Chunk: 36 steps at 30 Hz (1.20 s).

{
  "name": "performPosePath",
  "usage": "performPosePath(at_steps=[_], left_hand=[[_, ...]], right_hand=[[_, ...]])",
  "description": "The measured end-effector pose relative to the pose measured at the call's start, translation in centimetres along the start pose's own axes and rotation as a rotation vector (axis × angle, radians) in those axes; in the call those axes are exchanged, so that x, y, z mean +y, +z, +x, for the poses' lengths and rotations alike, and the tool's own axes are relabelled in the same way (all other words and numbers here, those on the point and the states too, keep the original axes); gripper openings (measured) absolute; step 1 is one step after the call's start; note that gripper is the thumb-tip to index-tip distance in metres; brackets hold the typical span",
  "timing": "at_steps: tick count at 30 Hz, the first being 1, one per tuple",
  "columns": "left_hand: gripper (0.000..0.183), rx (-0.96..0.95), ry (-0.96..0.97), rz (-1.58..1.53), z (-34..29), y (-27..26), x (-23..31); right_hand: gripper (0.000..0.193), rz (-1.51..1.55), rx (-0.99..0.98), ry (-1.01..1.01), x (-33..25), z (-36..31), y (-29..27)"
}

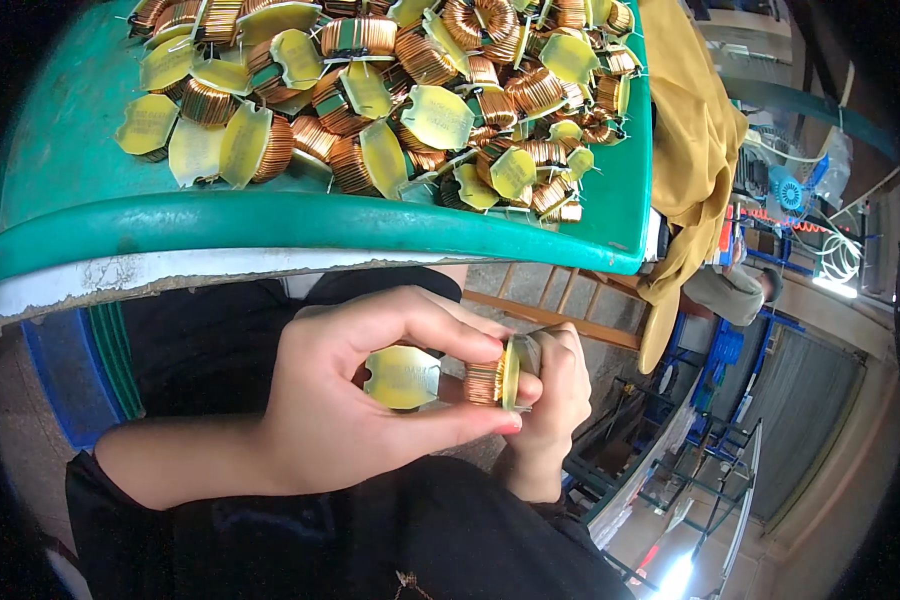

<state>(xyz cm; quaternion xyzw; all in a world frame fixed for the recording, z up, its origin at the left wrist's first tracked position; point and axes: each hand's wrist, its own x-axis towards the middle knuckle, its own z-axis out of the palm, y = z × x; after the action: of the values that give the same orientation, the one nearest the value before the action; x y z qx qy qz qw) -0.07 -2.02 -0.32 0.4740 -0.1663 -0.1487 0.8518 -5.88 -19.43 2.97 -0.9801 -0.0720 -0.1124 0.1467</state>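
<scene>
The left hand (325,385) pinches a copper coil (482,383), the right hand (557,395) curled against its yellow plate (511,376), probably fitting, next needing steady pressure.

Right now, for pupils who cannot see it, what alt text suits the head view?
The left hand pinches a copper-wound coil with a yellow plate, the right hand at the plate's outer side; another yellow plate shows inside the left hand. Beyond, similar coils lie heaped on a green tray.

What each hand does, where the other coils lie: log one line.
left hand: pinches copper coil | right hand: at that coil's yellow plate | pile of coils: on green surface
</scene>
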Motion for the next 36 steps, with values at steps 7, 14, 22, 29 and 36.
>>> performPosePath(at_steps=[7,14,22,29,36], left_hand=[[0.044,0.011,0.034,-0.008,0.1,-0.1,-0.1],[0.042,-0.009,0.103,-0.01,0.6,-0.2,0.1],[0.043,-0.02,0.115,-0.005,0.5,-0.2,-0.1],[0.045,-0.02,0.09,0.016,0.5,-0.4,0.1],[0.047,-0.018,0.13,0.009,0.6,-0.4,-0.2]], right_hand=[[0.036,0.072,0.016,0.026,0.1,0.0,0.5],[0.038,0.353,0.127,0.06,0.3,0.4,1.0],[0.038,0.159,0.061,-0.02,0.1,0.8,0.8],[0.039,0.186,-0.003,-0.02,1.1,0.6,1.0],[0.042,0.729,0.186,0.135,0.6,0.2,0.8]])
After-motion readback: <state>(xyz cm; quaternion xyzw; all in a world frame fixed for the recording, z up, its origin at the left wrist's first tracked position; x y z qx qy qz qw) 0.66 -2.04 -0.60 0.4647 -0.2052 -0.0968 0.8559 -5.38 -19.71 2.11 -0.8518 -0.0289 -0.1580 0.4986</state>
